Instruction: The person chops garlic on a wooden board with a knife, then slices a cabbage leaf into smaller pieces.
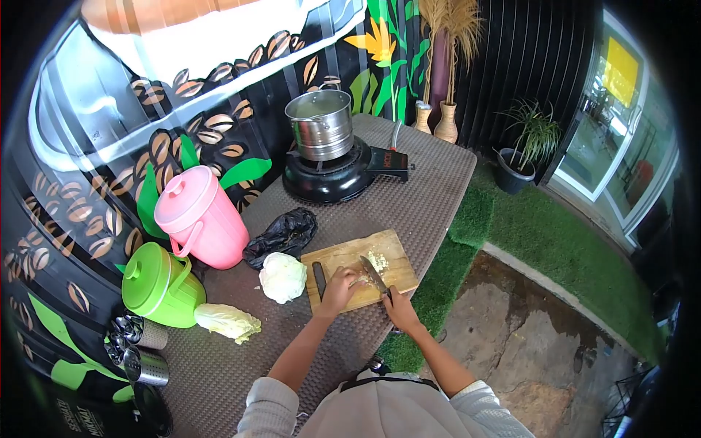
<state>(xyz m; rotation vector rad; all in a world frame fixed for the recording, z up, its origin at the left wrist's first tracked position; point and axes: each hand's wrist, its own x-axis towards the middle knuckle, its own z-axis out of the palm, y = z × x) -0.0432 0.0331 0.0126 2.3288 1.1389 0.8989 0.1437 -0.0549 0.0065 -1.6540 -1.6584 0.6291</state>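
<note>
On the wooden cutting board (332, 255), a small heap of pale chopped bits (378, 260) lies beside the blade of a knife (373, 273). My right hand (400, 309) is closed around the knife's handle at the board's right edge. Just left of the blade, my left hand (342, 289) has its fingers bent over something pale on the board, too small and covered to name. A dark slot (319, 277) shows at the board's left end. Left of the board sit a round pale cabbage (282, 277) and a black plastic bag (289, 232).
A metal pot (319, 125) stands on a black portable stove (326, 177) at the back. Pink (212, 219) and green (164, 288) lidded containers, a leafy cabbage (228, 322) and a metal utensil holder (148, 366) line the left side. The table edge (438, 248) runs along the right.
</note>
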